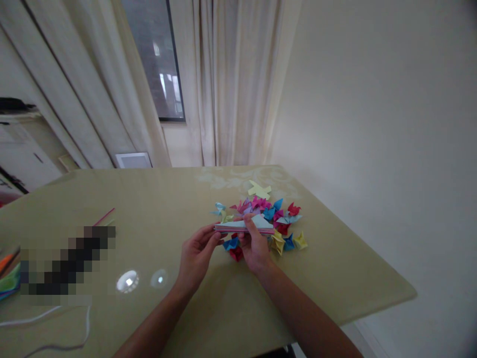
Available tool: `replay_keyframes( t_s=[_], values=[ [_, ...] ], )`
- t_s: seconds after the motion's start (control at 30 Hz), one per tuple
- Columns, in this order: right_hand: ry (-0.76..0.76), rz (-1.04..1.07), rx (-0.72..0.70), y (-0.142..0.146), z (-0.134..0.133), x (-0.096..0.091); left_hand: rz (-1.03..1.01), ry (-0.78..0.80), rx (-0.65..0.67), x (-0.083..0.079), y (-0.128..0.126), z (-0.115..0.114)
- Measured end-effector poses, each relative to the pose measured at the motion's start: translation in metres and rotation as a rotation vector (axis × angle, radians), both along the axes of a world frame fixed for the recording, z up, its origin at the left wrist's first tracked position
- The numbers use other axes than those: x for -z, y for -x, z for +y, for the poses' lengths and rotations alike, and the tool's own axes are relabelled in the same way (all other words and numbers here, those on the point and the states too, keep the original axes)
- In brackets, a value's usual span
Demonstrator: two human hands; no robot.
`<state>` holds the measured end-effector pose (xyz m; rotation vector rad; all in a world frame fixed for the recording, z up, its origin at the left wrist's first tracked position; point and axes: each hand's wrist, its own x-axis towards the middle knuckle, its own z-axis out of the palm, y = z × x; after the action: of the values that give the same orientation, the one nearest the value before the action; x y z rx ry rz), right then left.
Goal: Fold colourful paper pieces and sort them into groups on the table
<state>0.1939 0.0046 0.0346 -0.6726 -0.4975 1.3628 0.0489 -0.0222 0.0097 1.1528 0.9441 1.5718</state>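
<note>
Grip closed on a stack of paper (244, 226): the left hand (197, 256) pinches its left end, and the right hand (255, 247) clamps the middle, thumb on top and fingers beneath. Support at two places likely lets the thin coloured sheets lie level and squared without sagging. The stack hovers just in front of the heap of folded shapes (278, 214) on the table (335, 278). Behind the heap lies a pale yellow cross (260, 189), and well left of it a pink stick (105, 217).

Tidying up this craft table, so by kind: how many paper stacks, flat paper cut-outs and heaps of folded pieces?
Stack of coloured paper sheets: 1
Flat pale-yellow paper cut-out: 1
Heap of small folded coloured paper pieces: 1
Total: 3
</note>
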Motion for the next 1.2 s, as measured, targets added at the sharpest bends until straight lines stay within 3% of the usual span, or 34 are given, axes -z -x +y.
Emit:
replay_keyframes(
  t_s=[0.23, 1.2],
  values=[
    [-0.014, -0.031, -0.008, -0.0003, 0.0016, 0.0059, -0.002, 0.01, -0.012, 0.002, 0.0004, 0.0015],
    [0.015, -0.03, 0.0, 0.0007, -0.004, -0.0018, -0.019, -0.014, -0.142, -0.0026, -0.0012, -0.0057]
  ],
)
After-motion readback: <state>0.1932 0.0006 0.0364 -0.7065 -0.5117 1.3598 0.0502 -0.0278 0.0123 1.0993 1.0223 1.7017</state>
